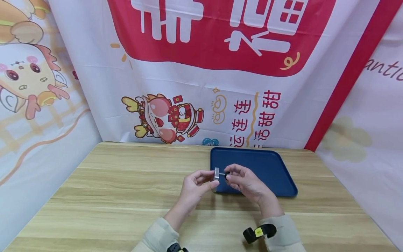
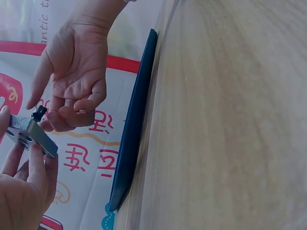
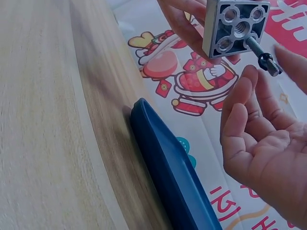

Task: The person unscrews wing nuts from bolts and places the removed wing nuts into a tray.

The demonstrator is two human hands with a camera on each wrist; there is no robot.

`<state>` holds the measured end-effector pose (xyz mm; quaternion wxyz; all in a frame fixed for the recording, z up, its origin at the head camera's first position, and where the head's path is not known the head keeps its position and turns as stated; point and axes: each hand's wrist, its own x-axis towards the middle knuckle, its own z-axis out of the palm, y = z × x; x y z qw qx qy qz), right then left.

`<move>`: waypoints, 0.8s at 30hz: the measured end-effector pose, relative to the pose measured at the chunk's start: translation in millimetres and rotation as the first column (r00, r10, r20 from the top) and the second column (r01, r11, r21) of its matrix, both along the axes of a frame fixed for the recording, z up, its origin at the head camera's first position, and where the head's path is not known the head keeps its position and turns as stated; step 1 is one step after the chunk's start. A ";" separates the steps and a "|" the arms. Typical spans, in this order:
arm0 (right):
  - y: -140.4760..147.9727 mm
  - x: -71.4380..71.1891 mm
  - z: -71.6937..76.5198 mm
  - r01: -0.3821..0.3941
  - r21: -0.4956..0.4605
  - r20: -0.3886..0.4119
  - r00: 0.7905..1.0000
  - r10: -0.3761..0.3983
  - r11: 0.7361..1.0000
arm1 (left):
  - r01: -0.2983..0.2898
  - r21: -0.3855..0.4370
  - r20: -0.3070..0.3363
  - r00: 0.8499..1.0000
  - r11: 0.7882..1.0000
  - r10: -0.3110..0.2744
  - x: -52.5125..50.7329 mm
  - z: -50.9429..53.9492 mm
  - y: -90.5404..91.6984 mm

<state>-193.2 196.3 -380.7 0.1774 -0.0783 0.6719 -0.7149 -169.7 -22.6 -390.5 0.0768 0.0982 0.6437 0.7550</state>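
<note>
A square metal block (image 3: 235,28) with round holes in its face is held by my left hand (image 1: 196,185), its edges between thumb and fingers. From a corner hole sticks out a threaded screw (image 3: 255,46) bearing a small black nut-like piece (image 3: 265,61) near its end. My right hand (image 1: 247,182) is at that black piece, thumb on one side and fingertips on the other. In the right wrist view small gaps show between the black piece and the right hand's (image 3: 268,139) fingers, which are loosely bent. Both hands are raised above the table.
Behind and below the hands lies a dark blue tray (image 1: 261,150) on the wooden table (image 1: 126,196). A printed cloth (image 1: 94,87) hangs along the table's far edge, with more cloth at both sides. Both wrists wear black straps.
</note>
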 end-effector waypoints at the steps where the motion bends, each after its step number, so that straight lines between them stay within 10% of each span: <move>1: -0.2 0.1 0.6 0.004 -0.001 0.007 1.000 -0.004 1.000 | 0.000 0.001 0.000 1.000 1.000 0.000 -0.1 -0.1 0.0; 12: -2.5 1.2 3.3 0.010 -0.080 0.217 0.976 0.008 0.997 | 0.001 -0.008 -0.010 1.000 1.000 -0.001 -1.3 -1.8 0.1; 24: 0.0 0.8 2.7 -0.031 -0.110 0.142 0.989 0.047 0.993 | 0.007 0.005 -0.015 1.000 1.000 -0.007 -1.1 -1.9 0.0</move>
